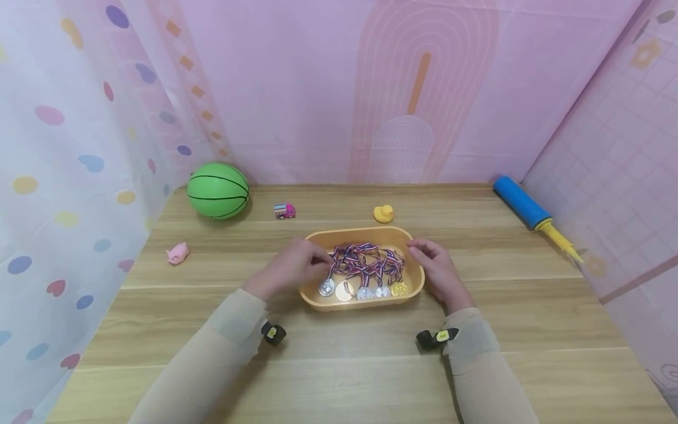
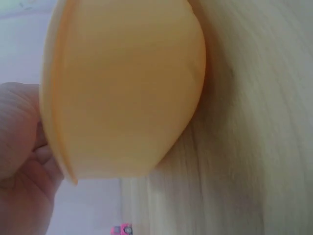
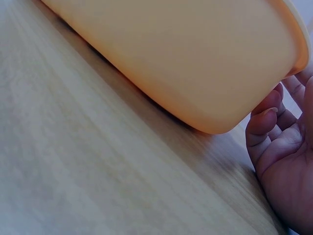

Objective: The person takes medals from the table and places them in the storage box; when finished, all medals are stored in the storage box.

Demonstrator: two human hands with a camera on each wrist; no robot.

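An oblong yellow-orange plastic tub (image 1: pixel 362 305) sits mid-table. Inside it, several gold and silver medals lie in a row along the near side. Their striped ribbons (image 1: pixel 365 268) are tangled behind them. My left hand (image 1: pixel 296 265) reaches over the tub's left end, fingers bent down beside the ribbons. In the left wrist view the tub wall (image 2: pixel 127 93) hides its fingertips, so whether they pinch a ribbon is unclear. At the right end, my right hand (image 1: pixel 436 268) holds the rim with thumb and fingertips. The right wrist view has its curled fingers (image 3: pixel 261 122) just outside the tub.
A green ball (image 1: pixel 218 191) stands at the back left, with a pink toy pig (image 1: pixel 178 253) in front. Behind the tub are a small toy truck (image 1: pixel 285 211) and a yellow rubber duck (image 1: pixel 384 213). A blue hand pump (image 1: pixel 529 209) lies at the back right.
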